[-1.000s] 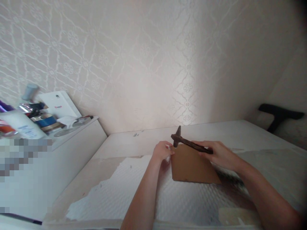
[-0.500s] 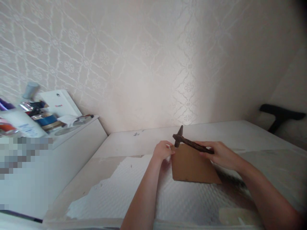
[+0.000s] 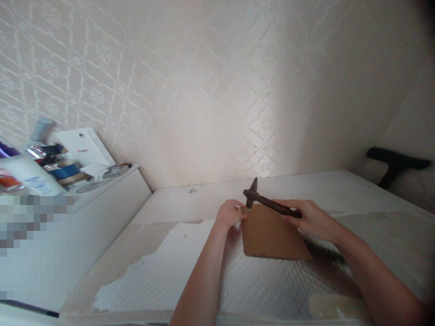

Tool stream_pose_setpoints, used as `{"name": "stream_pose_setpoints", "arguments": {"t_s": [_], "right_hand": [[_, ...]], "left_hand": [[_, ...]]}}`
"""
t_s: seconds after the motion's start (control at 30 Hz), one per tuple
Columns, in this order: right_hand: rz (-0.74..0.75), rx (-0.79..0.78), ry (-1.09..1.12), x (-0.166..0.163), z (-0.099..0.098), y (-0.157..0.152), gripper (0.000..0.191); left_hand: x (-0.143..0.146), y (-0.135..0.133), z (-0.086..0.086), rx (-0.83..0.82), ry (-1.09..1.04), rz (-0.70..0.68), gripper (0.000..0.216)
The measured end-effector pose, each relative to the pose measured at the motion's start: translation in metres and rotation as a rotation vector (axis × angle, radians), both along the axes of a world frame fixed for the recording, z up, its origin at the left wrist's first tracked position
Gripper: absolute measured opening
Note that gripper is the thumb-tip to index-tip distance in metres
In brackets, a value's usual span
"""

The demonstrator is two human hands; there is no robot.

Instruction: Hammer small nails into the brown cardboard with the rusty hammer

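One left hand (image 3: 231, 213), one brown board (image 3: 272, 240), one dark hammer (image 3: 273, 206), one right hand (image 3: 314, 222).
The left fingers bend at the board's far left corner; whether they clamp it or something small cannot be told. Over the patchy white table (image 3: 183, 203), the board shows a plain, matte face and a thin dark near edge. The hammer's brown head, wedge end up, points its blunt end down beside the left fingertips; its rough, streaked handle slants right into the right hand, wrapped firmly round the end.
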State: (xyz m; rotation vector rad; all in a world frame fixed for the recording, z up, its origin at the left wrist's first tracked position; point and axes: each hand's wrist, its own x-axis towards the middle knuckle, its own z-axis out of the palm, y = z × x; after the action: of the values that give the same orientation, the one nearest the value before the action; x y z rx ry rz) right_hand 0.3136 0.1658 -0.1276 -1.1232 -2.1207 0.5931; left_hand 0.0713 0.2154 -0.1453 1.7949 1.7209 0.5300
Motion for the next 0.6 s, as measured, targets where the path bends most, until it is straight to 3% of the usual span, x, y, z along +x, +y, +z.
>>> {"name": "stream_pose_setpoints", "arguments": {"t_s": [0.6], "right_hand": [[0.02, -0.001, -0.029, -0.0016, 0.004, -0.0019, 0.05]], "left_hand": [[0.0002, 0.0003, -0.001, 0.001, -0.028, 0.0, 0.042]]}}
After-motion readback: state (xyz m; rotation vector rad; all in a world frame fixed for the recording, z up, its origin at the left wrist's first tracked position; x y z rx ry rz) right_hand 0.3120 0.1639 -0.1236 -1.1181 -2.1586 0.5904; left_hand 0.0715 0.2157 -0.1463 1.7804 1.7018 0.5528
